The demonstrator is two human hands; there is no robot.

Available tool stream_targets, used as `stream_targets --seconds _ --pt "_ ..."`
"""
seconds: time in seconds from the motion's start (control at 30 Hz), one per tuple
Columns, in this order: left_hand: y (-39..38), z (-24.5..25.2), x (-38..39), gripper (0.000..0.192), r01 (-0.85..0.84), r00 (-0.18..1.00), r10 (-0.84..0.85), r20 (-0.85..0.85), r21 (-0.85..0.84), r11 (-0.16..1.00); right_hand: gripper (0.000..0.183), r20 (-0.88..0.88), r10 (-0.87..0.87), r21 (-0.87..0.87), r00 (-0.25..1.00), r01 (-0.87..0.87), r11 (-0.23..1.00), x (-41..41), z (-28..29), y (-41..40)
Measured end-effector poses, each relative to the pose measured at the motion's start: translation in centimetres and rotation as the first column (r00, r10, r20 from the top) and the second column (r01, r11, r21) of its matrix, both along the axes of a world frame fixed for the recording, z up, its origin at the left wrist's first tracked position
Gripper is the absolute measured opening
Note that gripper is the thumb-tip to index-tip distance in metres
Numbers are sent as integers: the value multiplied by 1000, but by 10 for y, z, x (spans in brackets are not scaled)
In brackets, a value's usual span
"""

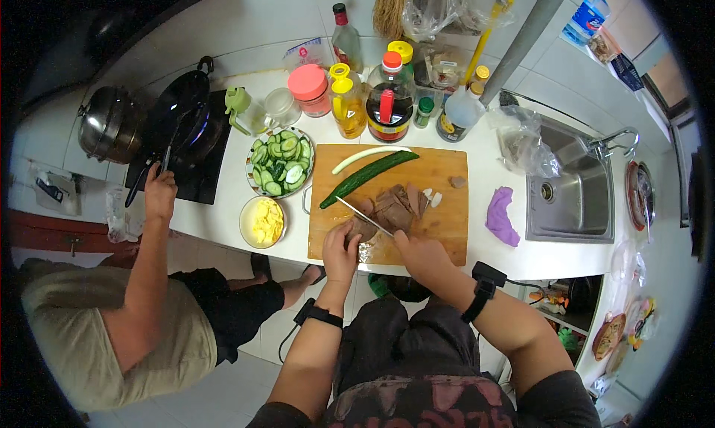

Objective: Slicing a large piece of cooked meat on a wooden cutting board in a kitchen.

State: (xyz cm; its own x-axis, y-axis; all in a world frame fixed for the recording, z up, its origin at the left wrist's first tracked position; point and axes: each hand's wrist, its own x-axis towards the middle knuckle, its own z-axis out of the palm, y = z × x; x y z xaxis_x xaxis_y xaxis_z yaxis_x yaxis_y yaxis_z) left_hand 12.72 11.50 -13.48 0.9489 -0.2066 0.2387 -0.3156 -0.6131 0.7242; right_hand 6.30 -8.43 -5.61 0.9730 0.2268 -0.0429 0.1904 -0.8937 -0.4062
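Note:
My right hand point(422, 256) grips a kitchen knife point(363, 215), its blade lying across a piece of cooked meat point(362, 229) near the front of the wooden cutting board point(441, 227). Fingers of my left hand point(339, 249) rest against that piece, to the left of the blade. Behind the knife lie sliced meat point(394, 207), a whole cucumber point(368, 177) and a pale green-white stalk point(366, 157). Small white slices point(435, 199) sit right of the meat, and a small brown piece point(457, 181) lies near the board's right edge.
Left of the board are a plate of sliced cucumber point(282, 162) and a bowl of yellow food point(262, 222). Bottles point(391, 107) line the back. A purple cloth point(503, 215) lies beside the sink point(570, 235). Another person's hand point(161, 193) holds a utensil at a wok point(181, 107).

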Motion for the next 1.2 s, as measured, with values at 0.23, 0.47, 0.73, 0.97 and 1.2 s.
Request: stream_targets --seconds 0.23,0.47,0.73,0.97,1.2 --pt "1 5 -3 31 -57 998 57 0 -2 998 16 -39 8 -131 999 -13 991 -15 26 14" --pt "10 -1 -2 30 -20 1000 23 -19 116 993 12 -50 1 -105 999 -6 994 -13 37 24" --pt "-226 127 83 36 876 454 -624 -636 445 185 24 -7 -6 207 1000 8 978 1 -18 11" --pt "-232 59 77 45 850 524 -562 -640 359 385 38 -45 -92 726 995 96 681 26 4 17" --pt "-230 19 97 58 866 481 -654 -585 435 247 45 -180 -23 791 983 159 591 30 -23 35"
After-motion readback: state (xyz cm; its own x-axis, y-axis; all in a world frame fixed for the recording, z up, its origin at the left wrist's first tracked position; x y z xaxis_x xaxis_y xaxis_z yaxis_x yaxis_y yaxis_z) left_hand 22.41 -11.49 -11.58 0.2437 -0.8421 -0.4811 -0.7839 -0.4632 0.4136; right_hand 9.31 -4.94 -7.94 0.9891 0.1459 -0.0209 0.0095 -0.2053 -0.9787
